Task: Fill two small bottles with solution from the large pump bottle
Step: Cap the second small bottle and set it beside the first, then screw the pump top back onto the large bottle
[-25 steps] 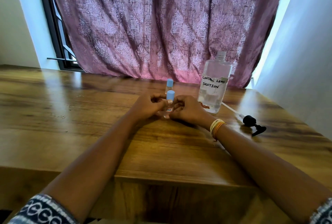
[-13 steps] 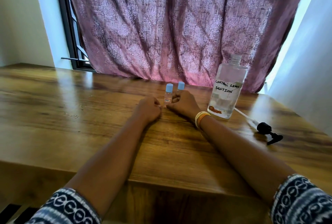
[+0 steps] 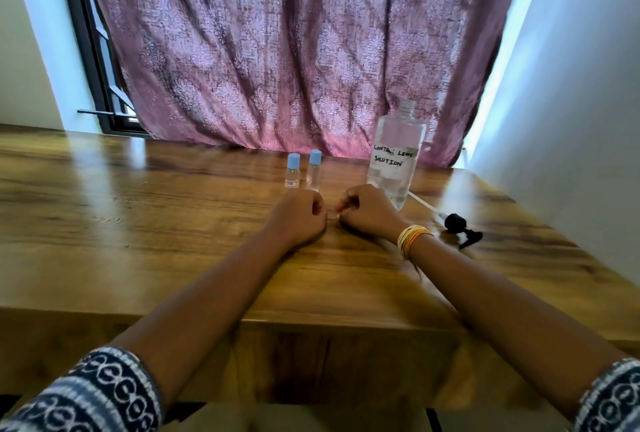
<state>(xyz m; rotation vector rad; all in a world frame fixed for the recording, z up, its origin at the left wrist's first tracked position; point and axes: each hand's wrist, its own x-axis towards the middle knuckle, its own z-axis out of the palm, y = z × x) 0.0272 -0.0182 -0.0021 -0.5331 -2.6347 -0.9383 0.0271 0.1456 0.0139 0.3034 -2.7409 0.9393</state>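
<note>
Two small clear bottles with blue caps stand side by side on the wooden table (image 3: 138, 224): the left one (image 3: 293, 171) and the right one (image 3: 314, 171). The large clear bottle (image 3: 396, 158), labelled "contact lens solution", stands uncapped to their right. Its black pump head (image 3: 459, 226) with white tube lies on the table further right. My left hand (image 3: 301, 217) rests curled on the table just in front of the small bottles, holding nothing. My right hand (image 3: 367, 212) rests curled beside it, close to the large bottle's base, also holding nothing.
A pink patterned curtain (image 3: 294, 51) hangs right behind the table's far edge. A white wall (image 3: 571, 120) runs along the right side. The table's near edge (image 3: 311, 324) lies under my forearms.
One second ago both hands held a small bottle by its cap. They set it beside the other and let go. Both hands have drawn back and curled shut on the table.
</note>
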